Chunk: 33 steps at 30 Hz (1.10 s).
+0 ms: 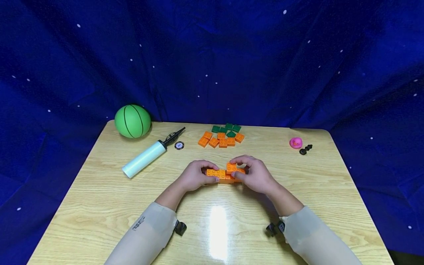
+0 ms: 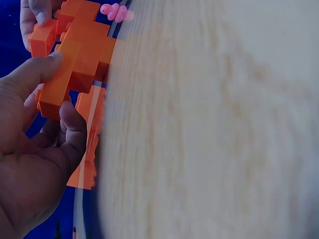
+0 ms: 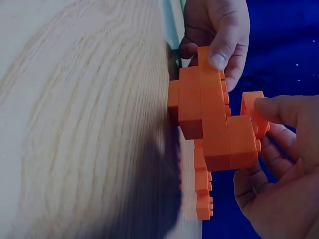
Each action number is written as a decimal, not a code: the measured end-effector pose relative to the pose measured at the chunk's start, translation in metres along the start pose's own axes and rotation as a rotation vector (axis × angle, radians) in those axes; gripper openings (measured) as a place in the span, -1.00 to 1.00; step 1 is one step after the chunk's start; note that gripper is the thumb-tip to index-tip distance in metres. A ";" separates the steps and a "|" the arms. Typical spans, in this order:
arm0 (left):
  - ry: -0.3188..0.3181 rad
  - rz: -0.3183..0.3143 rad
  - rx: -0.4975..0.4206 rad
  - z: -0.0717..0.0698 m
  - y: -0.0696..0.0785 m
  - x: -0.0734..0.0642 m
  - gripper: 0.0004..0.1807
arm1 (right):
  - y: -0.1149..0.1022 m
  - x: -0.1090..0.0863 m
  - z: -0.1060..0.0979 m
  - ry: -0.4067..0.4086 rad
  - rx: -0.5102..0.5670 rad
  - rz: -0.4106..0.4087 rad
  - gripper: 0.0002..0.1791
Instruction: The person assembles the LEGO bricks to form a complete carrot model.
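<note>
A stepped build of joined orange toy bricks (image 1: pixel 226 180) is in front of me, seen from the side in both wrist views. My left hand (image 1: pixel 197 175) grips its left end between thumb and fingers. With thumb and fingers, my right hand (image 1: pixel 256 175) pinches a single orange toy brick (image 1: pixel 231 168) over the build's right half. In the right wrist view that brick (image 3: pixel 253 107) is tilted slightly, and a narrow gap shows between it and the studs beside it. The right fingers hide part of the build's right end in the head view.
Behind the hands lie several loose orange bricks (image 1: pixel 214 142) and green bricks (image 1: pixel 223 130). To the left are a green ball (image 1: pixel 133 121), a light blue hand pump (image 1: pixel 144 159) and a round chip (image 1: pixel 179 145). A pink duck (image 1: pixel 296 142) and a small black object (image 1: pixel 305 149) sit far right.
</note>
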<state>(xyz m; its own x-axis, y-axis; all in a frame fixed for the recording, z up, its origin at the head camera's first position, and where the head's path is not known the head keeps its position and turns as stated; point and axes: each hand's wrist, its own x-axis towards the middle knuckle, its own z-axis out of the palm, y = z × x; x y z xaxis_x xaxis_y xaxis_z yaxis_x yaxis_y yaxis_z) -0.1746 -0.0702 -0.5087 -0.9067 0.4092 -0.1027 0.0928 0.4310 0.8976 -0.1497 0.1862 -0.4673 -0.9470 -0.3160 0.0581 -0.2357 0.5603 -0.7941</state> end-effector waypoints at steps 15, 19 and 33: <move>0.004 0.002 0.006 0.000 0.000 -0.001 -0.70 | 0.003 -0.002 0.006 -0.005 -0.107 -0.068 -0.67; 0.005 0.011 0.008 0.000 0.000 0.000 -0.69 | 0.003 -0.002 0.005 -0.010 -0.107 -0.060 -0.67; 0.002 0.010 0.013 0.000 0.001 -0.001 -0.69 | 0.004 -0.004 0.004 -0.036 -0.111 -0.027 -0.65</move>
<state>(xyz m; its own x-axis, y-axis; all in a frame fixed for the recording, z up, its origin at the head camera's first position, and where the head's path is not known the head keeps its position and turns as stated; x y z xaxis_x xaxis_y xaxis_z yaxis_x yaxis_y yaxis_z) -0.1740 -0.0702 -0.5077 -0.9065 0.4120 -0.0925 0.1075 0.4371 0.8930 -0.1460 0.1866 -0.4735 -0.9319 -0.3583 0.0558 -0.2860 0.6316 -0.7206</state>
